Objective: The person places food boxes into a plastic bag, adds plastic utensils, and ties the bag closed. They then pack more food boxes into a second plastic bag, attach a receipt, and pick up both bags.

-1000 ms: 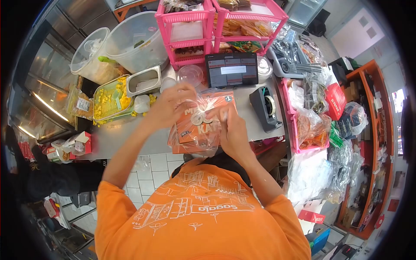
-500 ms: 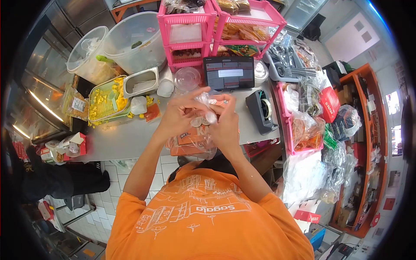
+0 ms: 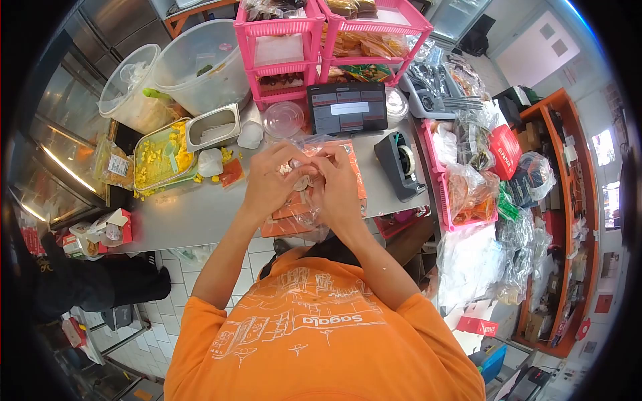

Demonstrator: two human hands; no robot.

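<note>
My left hand [image 3: 273, 175] and my right hand [image 3: 334, 184] meet over the counter, with fingers pinched on the gathered top of a clear plastic bag [image 3: 313, 220]. Small round sauce cups [image 3: 301, 182] show between the hands, partly covered by fingers. Under the bag lies a flat orange box [image 3: 277, 228], near the counter's front edge. Just beyond my hands are a clear round lid [image 3: 283, 119] and a tablet [image 3: 347, 107] with a lit screen. To the right of my right hand stands a black tape dispenser [image 3: 400, 166].
A glass tray [image 3: 148, 179] of yellow food and a metal container [image 3: 212, 127] stand left on the steel counter [image 3: 180, 217]. Pink racks [image 3: 279, 28] rise at the back. Bagged goods fill a pink basket [image 3: 466, 222] at right. A person in dark clothes [image 3: 100, 277] is at far left.
My hands have come lower and closer together, down toward the orange box, still gripping the gathered bag. The view has shifted slightly.
</note>
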